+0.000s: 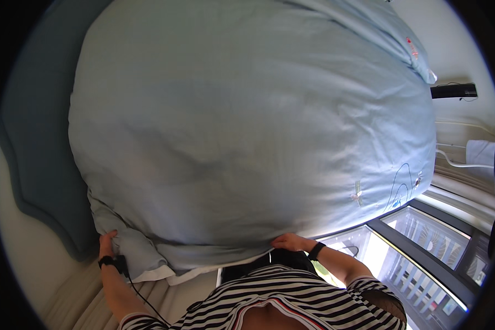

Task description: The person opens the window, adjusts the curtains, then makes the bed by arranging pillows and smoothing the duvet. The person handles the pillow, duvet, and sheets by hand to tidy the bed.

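A pale blue-green bed cover [239,123] spreads over the bed before me, with soft wrinkles and embroidered motifs towards the right end. My left hand [107,243] grips its near left corner beside the headboard; the thumb lies on top and most fingers are hidden. Bunched folds and a white underside [159,273] show next to that hand. Close to my body, my right hand [291,242] holds the near edge of the cover, its fingers curled over the cloth. Between the two hands the edge sags in a loose fold.
A dark teal upholstered headboard [45,136] borders the bed on the left. Beige curtains [78,295] hang at lower left, where a black cable [146,299] runs from my left wrist. Framed windows [429,235] stand at lower right. A black wall-side object [456,90] is beyond the bed's right end.
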Demonstrator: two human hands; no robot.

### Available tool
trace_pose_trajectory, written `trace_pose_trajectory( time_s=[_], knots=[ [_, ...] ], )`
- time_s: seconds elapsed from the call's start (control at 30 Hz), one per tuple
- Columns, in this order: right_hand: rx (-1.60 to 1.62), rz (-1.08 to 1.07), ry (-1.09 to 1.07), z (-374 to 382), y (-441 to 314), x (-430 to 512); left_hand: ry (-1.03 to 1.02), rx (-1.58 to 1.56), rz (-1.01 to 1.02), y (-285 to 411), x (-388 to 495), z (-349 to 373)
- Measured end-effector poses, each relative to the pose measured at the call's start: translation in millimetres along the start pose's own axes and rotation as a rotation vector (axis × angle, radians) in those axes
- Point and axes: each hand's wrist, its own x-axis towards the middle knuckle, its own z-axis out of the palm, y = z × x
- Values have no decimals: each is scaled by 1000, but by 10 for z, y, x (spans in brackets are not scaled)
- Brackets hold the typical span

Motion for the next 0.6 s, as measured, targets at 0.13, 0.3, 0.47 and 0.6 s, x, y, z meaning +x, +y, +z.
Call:
trace_pose_trajectory(
  time_s=[0.13, 0.3, 0.47, 0.6],
  knots=[
    [391, 61, 189, -428, -221, -228, -80, -292, 272, 519, -660, 511],
    [496, 51, 422, -839, -266, -483, -276, -452, 822, 1380, -1818, 1378],
    [501, -31, 577, -843, 42, -725, -498, 6, 1681, 2260, -3226, 2812],
    [368, -357, 773, -665, 653, -1034, -1245, 161, 1868, 2314, -4860, 4409]
  ],
)
